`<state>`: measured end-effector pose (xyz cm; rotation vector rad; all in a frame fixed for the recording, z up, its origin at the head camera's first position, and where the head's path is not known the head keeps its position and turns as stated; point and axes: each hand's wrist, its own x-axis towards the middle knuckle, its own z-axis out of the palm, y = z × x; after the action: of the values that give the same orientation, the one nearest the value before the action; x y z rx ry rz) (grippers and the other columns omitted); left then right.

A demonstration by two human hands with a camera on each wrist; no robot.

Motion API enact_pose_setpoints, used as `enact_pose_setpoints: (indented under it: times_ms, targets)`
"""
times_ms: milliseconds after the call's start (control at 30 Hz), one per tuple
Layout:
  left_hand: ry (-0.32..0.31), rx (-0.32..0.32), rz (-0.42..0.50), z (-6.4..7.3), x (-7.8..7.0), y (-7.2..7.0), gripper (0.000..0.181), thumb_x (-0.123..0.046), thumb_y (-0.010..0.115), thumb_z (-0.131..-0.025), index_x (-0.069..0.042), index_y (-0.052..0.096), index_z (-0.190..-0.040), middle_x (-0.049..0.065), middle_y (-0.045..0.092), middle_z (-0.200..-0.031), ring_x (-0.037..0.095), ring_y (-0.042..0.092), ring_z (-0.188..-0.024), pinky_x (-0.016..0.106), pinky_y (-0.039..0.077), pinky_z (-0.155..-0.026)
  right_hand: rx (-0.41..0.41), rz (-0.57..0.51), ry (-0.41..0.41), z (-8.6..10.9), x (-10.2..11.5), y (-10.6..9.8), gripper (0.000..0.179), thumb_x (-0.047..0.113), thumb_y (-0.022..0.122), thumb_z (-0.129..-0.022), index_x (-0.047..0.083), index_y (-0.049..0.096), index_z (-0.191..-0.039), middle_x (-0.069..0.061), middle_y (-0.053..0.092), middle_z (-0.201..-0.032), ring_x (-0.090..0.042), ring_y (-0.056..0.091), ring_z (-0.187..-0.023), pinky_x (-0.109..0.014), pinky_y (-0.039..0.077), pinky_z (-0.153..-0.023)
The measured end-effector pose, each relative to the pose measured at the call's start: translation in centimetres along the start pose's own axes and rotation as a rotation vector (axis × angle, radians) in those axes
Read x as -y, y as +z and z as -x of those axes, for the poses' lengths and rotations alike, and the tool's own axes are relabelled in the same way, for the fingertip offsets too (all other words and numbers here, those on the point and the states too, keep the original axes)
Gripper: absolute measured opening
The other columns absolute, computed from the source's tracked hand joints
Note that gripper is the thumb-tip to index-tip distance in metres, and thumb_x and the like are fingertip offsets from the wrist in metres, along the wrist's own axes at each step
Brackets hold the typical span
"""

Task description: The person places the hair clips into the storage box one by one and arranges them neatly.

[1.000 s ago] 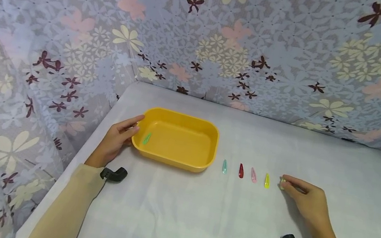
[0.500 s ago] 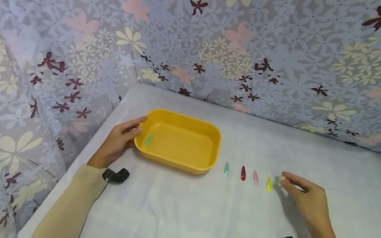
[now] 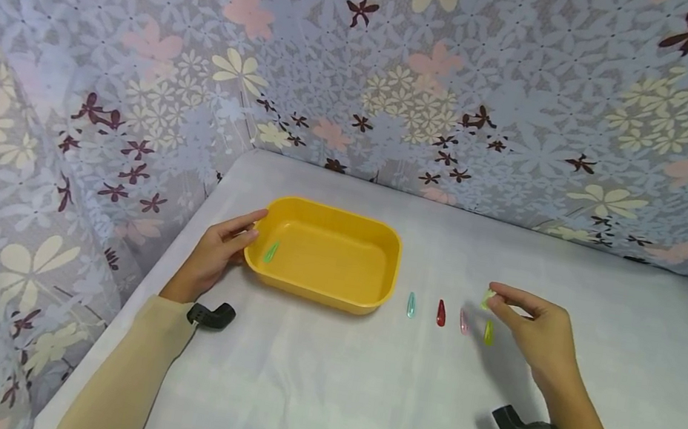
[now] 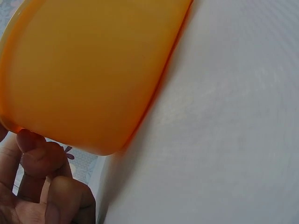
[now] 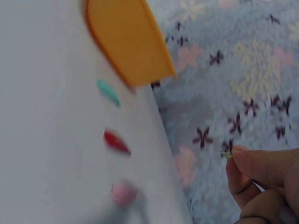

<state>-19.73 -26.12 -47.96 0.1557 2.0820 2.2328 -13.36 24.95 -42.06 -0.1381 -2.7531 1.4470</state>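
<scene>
right of centre in the head view, the right grip (image 3: pixel 538 328) pinches a pale green clip (image 3: pixel 487 299), its long axis partly hidden. leftward lies the yellow tray (image 3: pixel 329 265), long sides across the frame, left end held by the left grip (image 3: pixel 210 257). its right wall (image 3: pixel 391 271) is nearest; open desk (image 3: pixel 447 246) stretches above the loose clips (image 3: pixel 441 313).

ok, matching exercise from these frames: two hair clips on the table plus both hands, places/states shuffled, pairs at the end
1. teal hair clip
2. red hair clip
3. left hand
4. right hand

A. pinches a pale green hair clip
B. lies second in the row, counting from the yellow tray
C. holds the tray's end
D. lies first in that row

Pairs: 1-D, 2-B, 3-C, 4-A
</scene>
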Motion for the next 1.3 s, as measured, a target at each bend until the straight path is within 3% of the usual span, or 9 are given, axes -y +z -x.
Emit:
enact_pose_setpoints:
  times_ms: [167, 367, 467, 567, 633, 733, 800, 1067, 1300]
  targets:
    - [-0.003, 0.006, 0.007, 0.1, 0.0, -0.1, 0.048, -0.02, 0.064, -0.103, -0.008, 0.054, -0.149, 0.007, 0.048, -0.114, 0.009, 0.049, -0.072, 0.017, 0.048, -0.06, 0.051, -0.022, -0.049, -0.6, 2.9, 1.7, 0.047, 0.045, 0.073, -0.094, 0.014, 0.073, -0.129, 0.004, 0.07, -0.113, -0.006, 0.065, -0.097, -0.022, 0.047, -0.068]
    - [0.004, 0.011, 0.022, -0.1, 0.0, -0.2, 0.048, -0.019, 0.064, -0.103, -0.008, 0.055, -0.148, 0.006, 0.049, -0.11, 0.01, 0.041, -0.064, 0.019, 0.039, -0.054, 0.13, -0.022, -0.107, -1.7, 6.5, 4.3, 0.042, 0.045, 0.074, -0.094, 0.019, 0.075, -0.127, -0.004, 0.07, -0.122, -0.017, 0.07, -0.096, -0.022, 0.053, -0.076]
    - [0.005, 0.015, 0.033, -0.1, 0.0, -0.1, 0.048, -0.02, 0.064, -0.103, -0.007, 0.054, -0.149, 0.006, 0.049, -0.108, 0.01, 0.039, -0.062, 0.02, 0.037, -0.053, 0.19, -0.055, -0.111, -2.2, 8.1, 5.9, 0.041, 0.042, 0.075, -0.094, 0.019, 0.074, -0.127, -0.004, 0.07, -0.123, -0.026, 0.069, -0.067, -0.032, 0.057, -0.059]
    - [0.005, 0.02, 0.04, -0.1, -0.1, -0.1, 0.048, -0.02, 0.063, -0.104, -0.007, 0.054, -0.149, 0.006, 0.05, -0.107, 0.01, 0.039, -0.062, 0.02, 0.036, -0.053, 0.225, -0.052, -0.139, -2.6, 9.4, 7.6, 0.038, 0.04, 0.075, -0.094, 0.02, 0.074, -0.127, -0.003, 0.07, -0.121, -0.024, 0.065, -0.059, -0.037, 0.055, -0.051]
    - [-0.002, 0.021, 0.041, -0.1, -0.1, -0.2, 0.048, -0.02, 0.063, -0.104, -0.007, 0.053, -0.149, 0.006, 0.05, -0.107, 0.01, 0.039, -0.062, 0.02, 0.037, -0.053, 0.235, -0.044, -0.171, -2.8, 10.2, 8.8, 0.035, 0.038, 0.075, -0.095, 0.019, 0.076, -0.124, -0.001, 0.072, -0.116, -0.021, 0.067, -0.071, -0.038, 0.057, -0.059]
    - [-0.011, 0.022, 0.036, -0.1, -0.1, -0.3, 0.048, -0.019, 0.063, -0.104, -0.008, 0.054, -0.149, 0.006, 0.05, -0.107, 0.01, 0.04, -0.061, 0.019, 0.037, -0.053, 0.234, -0.028, -0.221, -3.2, 11.2, 10.5, 0.028, 0.032, 0.076, -0.095, 0.019, 0.078, -0.119, 0.002, 0.074, -0.108, -0.017, 0.065, -0.102, -0.038, 0.054, -0.086]
    - [-0.006, 0.021, 0.028, -0.1, -0.1, -0.3, 0.047, -0.019, 0.062, -0.104, -0.007, 0.054, -0.149, 0.006, 0.05, -0.108, 0.01, 0.04, -0.061, 0.019, 0.038, -0.054, 0.245, -0.036, -0.232, -3.4, 11.9, 11.6, 0.024, 0.028, 0.077, -0.094, 0.019, 0.079, -0.116, 0.003, 0.075, -0.105, -0.019, 0.064, -0.106, -0.04, 0.053, -0.089]
    - [0.002, 0.024, 0.03, -0.4, -0.1, -0.3, 0.047, -0.02, 0.063, -0.104, -0.008, 0.054, -0.149, 0.004, 0.05, -0.105, 0.009, 0.035, -0.056, 0.021, 0.031, -0.051, 0.322, -0.07, -0.204, -4.3, 13.7, 15.1, 0.027, 0.022, 0.079, -0.092, 0.012, 0.079, -0.117, 0.002, 0.075, -0.107, -0.019, 0.066, -0.106, -0.034, 0.055, -0.081]
    - [-0.015, 0.01, 0.026, -0.2, 0.1, -0.3, 0.046, -0.019, 0.063, -0.104, -0.01, 0.055, -0.149, 0.004, 0.05, -0.107, 0.009, 0.036, -0.058, 0.02, 0.032, -0.052, 0.337, -0.076, -0.192, -4.4, 14.6, 18.2, 0.023, 0.015, 0.081, -0.09, 0.009, 0.08, -0.112, 0.001, 0.075, -0.097, -0.019, 0.065, -0.107, -0.033, 0.052, -0.082]
